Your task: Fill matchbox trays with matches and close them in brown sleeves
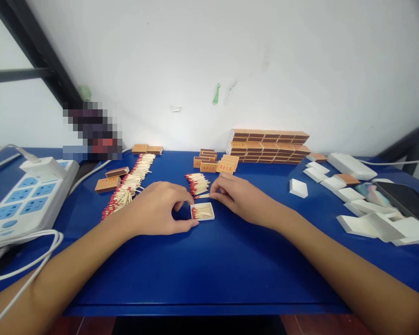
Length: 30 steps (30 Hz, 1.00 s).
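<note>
My left hand (pixel 160 207) steadies a small white matchbox tray (pixel 213 215), thumb at its near left corner and fingers at its far left corner. Several matches (pixel 203 213) lie inside, red heads to the left. Just beyond the tray, my right hand (pixel 235 195) has thumb and forefinger pinched on the plain end of a match (pixel 201 196). That match lies at the near edge of a small pile of matches (pixel 197 183). A long row of red-headed matches (pixel 136 174) stretches behind my left hand, which partly hides it.
Stacked matchboxes (pixel 268 149) stand against the wall, with matchbox sleeves (pixel 209 166) beside them. Loose matchboxes (pixel 107 184) lie at the left. White trays (pixel 356 194) and a phone (pixel 405 200) are on the right. A power strip (pixel 28 200) with white cables occupies the left edge.
</note>
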Available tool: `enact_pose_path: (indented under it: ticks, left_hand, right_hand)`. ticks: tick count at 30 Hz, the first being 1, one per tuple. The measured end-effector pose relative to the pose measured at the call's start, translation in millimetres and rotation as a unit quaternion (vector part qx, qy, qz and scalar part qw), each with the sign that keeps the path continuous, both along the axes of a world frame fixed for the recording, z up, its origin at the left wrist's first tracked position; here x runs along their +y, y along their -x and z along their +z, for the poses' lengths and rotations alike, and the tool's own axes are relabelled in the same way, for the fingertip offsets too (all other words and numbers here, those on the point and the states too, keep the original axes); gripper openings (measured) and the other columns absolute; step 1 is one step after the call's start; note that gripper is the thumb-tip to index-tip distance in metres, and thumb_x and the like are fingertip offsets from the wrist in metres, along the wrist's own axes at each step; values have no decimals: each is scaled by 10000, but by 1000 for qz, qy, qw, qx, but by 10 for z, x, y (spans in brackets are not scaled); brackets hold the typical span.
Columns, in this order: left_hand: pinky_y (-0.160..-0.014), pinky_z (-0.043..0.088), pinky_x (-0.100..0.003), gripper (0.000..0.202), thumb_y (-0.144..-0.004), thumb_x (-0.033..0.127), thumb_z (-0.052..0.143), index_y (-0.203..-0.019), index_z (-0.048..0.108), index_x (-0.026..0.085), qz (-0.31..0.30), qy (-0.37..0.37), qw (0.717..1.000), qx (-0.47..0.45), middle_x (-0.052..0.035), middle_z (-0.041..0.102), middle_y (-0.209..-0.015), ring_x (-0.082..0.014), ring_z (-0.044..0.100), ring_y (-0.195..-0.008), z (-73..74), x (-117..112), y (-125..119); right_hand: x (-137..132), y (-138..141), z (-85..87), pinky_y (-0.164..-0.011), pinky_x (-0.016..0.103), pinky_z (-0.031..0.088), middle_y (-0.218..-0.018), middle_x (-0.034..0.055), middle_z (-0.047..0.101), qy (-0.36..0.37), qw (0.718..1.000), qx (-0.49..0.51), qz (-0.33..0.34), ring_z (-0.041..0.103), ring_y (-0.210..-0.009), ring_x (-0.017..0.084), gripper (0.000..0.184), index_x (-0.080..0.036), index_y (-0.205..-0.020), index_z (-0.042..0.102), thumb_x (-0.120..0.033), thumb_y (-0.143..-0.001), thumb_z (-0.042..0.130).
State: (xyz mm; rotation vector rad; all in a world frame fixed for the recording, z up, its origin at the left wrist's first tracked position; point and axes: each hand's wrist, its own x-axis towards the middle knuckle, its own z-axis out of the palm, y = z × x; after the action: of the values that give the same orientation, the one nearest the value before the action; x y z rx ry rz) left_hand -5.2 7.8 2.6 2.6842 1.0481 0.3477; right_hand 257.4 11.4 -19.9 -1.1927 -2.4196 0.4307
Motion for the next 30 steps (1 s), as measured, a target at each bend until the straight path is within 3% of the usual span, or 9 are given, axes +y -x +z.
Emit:
enact_pose_path:
  ticks: [7, 11, 17, 25, 30]
  left_hand:
    - [-601, 354, -289, 285, -843, 487, 741, -939, 783, 222, 13, -8, 1000, 0, 27, 653, -740, -126, 546, -627, -9, -2, -3]
    - [-600, 355, -285, 289, -851, 489, 741, -956, 784, 224, 6, -5, 1000, -3, 25, 651, -742, -127, 547, -629, -17, 1, 1]
    - [-594, 359, -293, 300, -864, 500, 727, -944, 787, 217, -4, -12, 1000, 1, 25, 645, -743, -130, 555, -641, -23, 1, -5]
    - [-602, 364, -293, 293, -856, 494, 735, -955, 787, 223, 2, -13, 1000, 3, 28, 653, -745, -129, 565, -641, -12, 6, 8]
    - [-603, 359, -288, 284, -853, 481, 741, -956, 792, 221, 2, -8, 1000, 2, 21, 665, -748, -132, 577, -644, -1, -4, -5]
  right_hand:
    - [-131, 50, 107, -675, 278, 395, -917, 16, 609, 31, 998, 10, 50, 530, -759, 141, 115, -202, -940, 661, -240, -1038, 613]
    - [-70, 58, 8, -689, 277, 407, -865, 1, 587, 3, 998, 69, 12, 534, -759, 142, 82, -211, -988, 683, -250, -1033, 627]
    - [26, 45, -112, -704, 289, 415, -919, 12, 584, 7, 1000, 18, -11, 550, -790, 151, 44, -199, -989, 669, -227, -1018, 651]
    - [-6, 12, 25, -723, 295, 416, -955, 30, 612, 21, 999, 17, -20, 555, -811, 164, 106, -202, -966, 641, -257, -1049, 604]
    - [-137, 43, 136, -693, 284, 410, -943, 20, 630, 51, 998, 20, 34, 554, -794, 152, 118, -212, -955, 654, -270, -1045, 605]
